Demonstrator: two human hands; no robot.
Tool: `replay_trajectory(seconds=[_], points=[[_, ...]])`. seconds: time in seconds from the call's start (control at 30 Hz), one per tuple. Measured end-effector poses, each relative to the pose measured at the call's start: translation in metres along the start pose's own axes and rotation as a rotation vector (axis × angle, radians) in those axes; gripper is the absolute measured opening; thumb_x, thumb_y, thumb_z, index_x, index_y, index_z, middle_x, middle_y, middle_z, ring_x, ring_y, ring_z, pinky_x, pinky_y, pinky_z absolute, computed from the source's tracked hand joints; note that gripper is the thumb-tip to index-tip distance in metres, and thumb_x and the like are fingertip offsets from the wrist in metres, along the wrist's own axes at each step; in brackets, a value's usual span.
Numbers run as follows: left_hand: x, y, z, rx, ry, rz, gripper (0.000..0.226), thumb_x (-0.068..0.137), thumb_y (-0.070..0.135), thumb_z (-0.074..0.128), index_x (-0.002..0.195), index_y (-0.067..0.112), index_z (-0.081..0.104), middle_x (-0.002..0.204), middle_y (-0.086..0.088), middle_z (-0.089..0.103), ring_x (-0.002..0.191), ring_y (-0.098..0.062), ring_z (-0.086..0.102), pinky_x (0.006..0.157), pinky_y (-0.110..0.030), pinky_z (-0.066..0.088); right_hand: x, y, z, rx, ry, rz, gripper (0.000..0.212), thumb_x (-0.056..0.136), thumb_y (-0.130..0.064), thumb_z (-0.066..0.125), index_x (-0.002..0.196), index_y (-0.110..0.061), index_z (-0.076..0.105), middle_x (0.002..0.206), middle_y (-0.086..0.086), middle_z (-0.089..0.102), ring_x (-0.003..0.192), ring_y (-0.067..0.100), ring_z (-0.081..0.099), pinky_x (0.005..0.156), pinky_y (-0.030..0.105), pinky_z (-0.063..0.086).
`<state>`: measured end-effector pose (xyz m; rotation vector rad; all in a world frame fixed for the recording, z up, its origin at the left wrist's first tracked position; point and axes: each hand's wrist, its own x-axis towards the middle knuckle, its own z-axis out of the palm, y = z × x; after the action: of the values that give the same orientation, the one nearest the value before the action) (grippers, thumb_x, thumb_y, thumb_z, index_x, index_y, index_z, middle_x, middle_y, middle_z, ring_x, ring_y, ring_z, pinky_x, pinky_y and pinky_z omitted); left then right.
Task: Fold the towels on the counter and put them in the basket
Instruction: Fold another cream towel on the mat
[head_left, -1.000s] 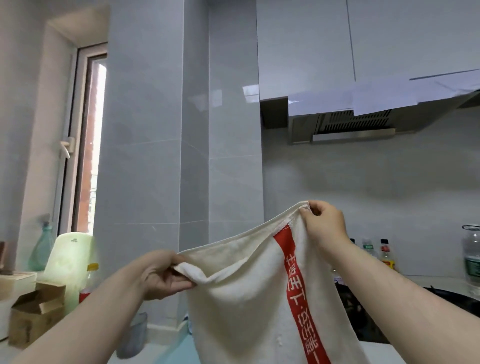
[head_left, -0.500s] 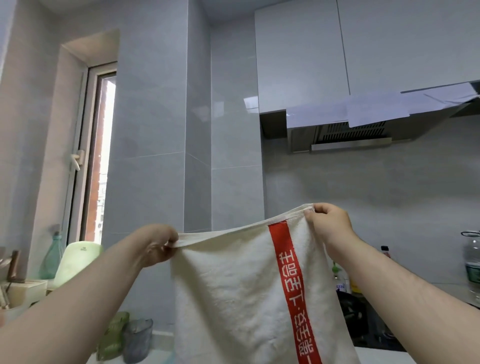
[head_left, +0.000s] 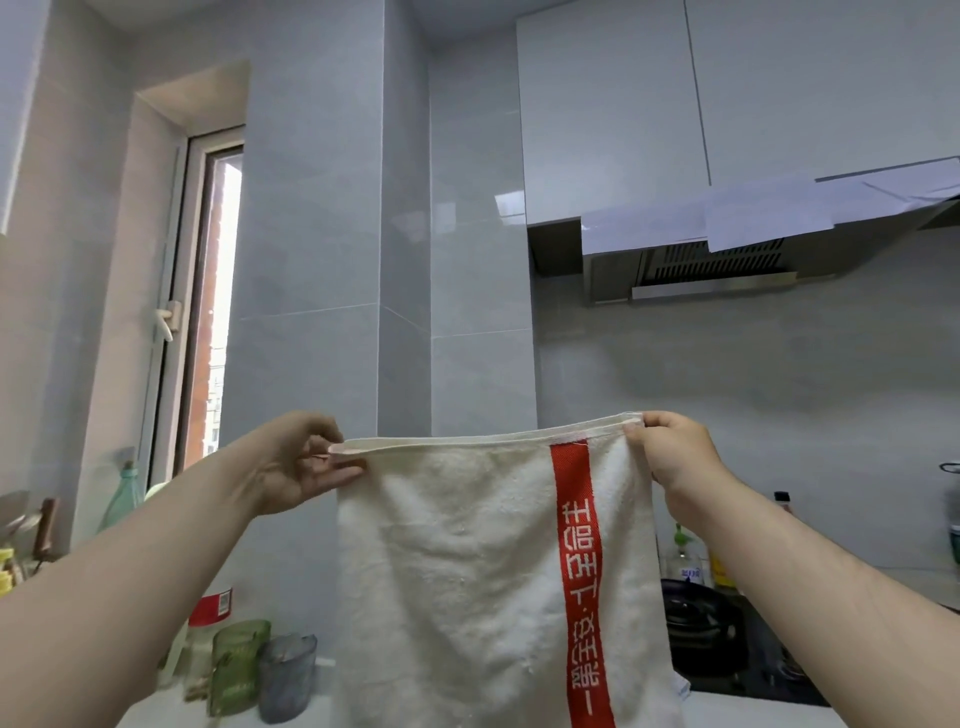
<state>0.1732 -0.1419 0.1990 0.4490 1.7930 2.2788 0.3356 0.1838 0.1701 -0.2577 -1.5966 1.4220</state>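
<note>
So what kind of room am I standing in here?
Most likely a home kitchen: a range hood hangs under glossy wall cabinets, what looks like a dark pan sits below it, and a green glass stands at lower left.

The towel (head_left: 467, 571) hangs as a curtain between my left grip (head_left: 296, 462) and my right grip (head_left: 675, 452), hiding the worktop (head_left: 753, 714) straight below. Above it the air is open up to the range hood (head_left: 701, 260). Low left stand a green glass (head_left: 239, 665) and a grey glass (head_left: 285, 680); low right, a dark pan (head_left: 701, 623) and bottles (head_left: 684, 558).
</note>
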Motion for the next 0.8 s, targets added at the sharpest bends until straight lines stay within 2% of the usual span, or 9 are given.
replay_trajectory(seconds=[0.03,0.13,0.3,0.4,0.5,0.57,0.63,0.7,0.8], points=[[-0.001,-0.002,-0.001,-0.002,-0.04,0.03,0.012,0.083,-0.014,0.047,0.089,-0.006,0.053,0.087,-0.02,0.061,0.063,-0.029,0.069,0.057,-0.036,0.06,0.0,0.002,-0.002,0.006,0.0,0.009,0.012,0.091,-0.005,0.056,0.091,-0.005,0.068,0.09,0.012,0.069,0.076,0.023,0.062,0.062,0.03,0.051],[0.0,-0.012,-0.001,0.238,-0.012,0.133,0.027,0.08,-0.027,0.047,0.091,-0.005,0.058,0.097,-0.024,0.06,0.076,-0.029,0.067,0.051,-0.026,0.059,0.0,0.006,-0.004,0.014,-0.001,0.03,0.013,0.09,-0.005,0.057,0.088,-0.008,0.069,0.091,0.013,0.071,0.079,0.026,0.065,0.068,0.034,0.054],[0.003,-0.019,-0.008,0.399,0.073,0.223,0.004,0.09,0.005,0.065,0.092,0.002,0.062,0.069,-0.009,0.057,0.057,-0.014,0.052,0.044,-0.02,0.047,-0.001,0.009,-0.003,0.038,-0.01,0.042,0.013,0.091,-0.005,0.058,0.087,-0.008,0.07,0.087,0.012,0.072,0.08,0.026,0.068,0.075,0.038,0.057],[0.01,-0.022,-0.014,0.483,0.12,0.266,0.016,0.093,0.018,0.064,0.09,0.003,0.06,0.069,-0.006,0.043,0.057,-0.015,0.035,0.049,-0.023,0.031,-0.003,0.009,-0.002,0.012,-0.026,0.043,0.014,0.091,-0.007,0.059,0.082,-0.01,0.069,0.089,0.011,0.072,0.085,0.026,0.068,0.081,0.039,0.057],[0.016,-0.027,-0.018,0.503,0.156,0.285,0.019,0.095,0.021,0.061,0.088,0.004,0.056,0.066,-0.005,0.037,0.056,-0.015,0.03,0.048,-0.025,0.026,-0.001,0.01,0.001,0.005,-0.031,0.047,0.013,0.09,-0.007,0.062,0.079,-0.011,0.067,0.091,0.011,0.071,0.09,0.027,0.068,0.088,0.042,0.055],[0.023,-0.032,-0.019,0.504,0.165,0.3,0.02,0.096,0.021,0.06,0.086,0.004,0.054,0.065,-0.005,0.037,0.054,-0.016,0.031,0.047,-0.025,0.028,0.001,0.015,0.004,-0.009,-0.043,0.053,0.012,0.089,-0.006,0.062,0.08,-0.012,0.067,0.094,0.011,0.071,0.092,0.026,0.067,0.089,0.041,0.054],[0.032,-0.039,-0.019,0.429,0.177,0.289,0.018,0.095,0.017,0.061,0.088,0.002,0.056,0.066,-0.008,0.044,0.05,-0.017,0.041,0.042,-0.021,0.042,0.003,0.023,0.007,-0.038,-0.053,0.064,0.009,0.089,-0.006,0.062,0.083,-0.012,0.068,0.095,0.009,0.071,0.092,0.025,0.067,0.088,0.039,0.055],[0.041,-0.048,-0.017,0.284,0.18,0.261,0.013,0.095,0.012,0.061,0.092,0.0,0.057,0.07,-0.012,0.051,0.046,-0.017,0.056,0.042,-0.02,0.052,0.005,0.033,0.011,-0.058,-0.052,0.066,0.008,0.089,-0.006,0.063,0.085,-0.01,0.068,0.09,0.008,0.071,0.085,0.021,0.067,0.076,0.032,0.054],[0.058,-0.064,-0.018,0.165,0.18,0.236,0.015,0.095,0.01,0.061,0.105,0.0,0.056,0.079,-0.013,0.056,0.059,-0.019,0.061,0.043,-0.021,0.055,0.009,0.052,0.018,-0.091,-0.049,0.071,0.009,0.09,-0.007,0.061,0.085,-0.01,0.068,0.084,0.004,0.069,0.075,0.015,0.062,0.06,0.025,0.044]])
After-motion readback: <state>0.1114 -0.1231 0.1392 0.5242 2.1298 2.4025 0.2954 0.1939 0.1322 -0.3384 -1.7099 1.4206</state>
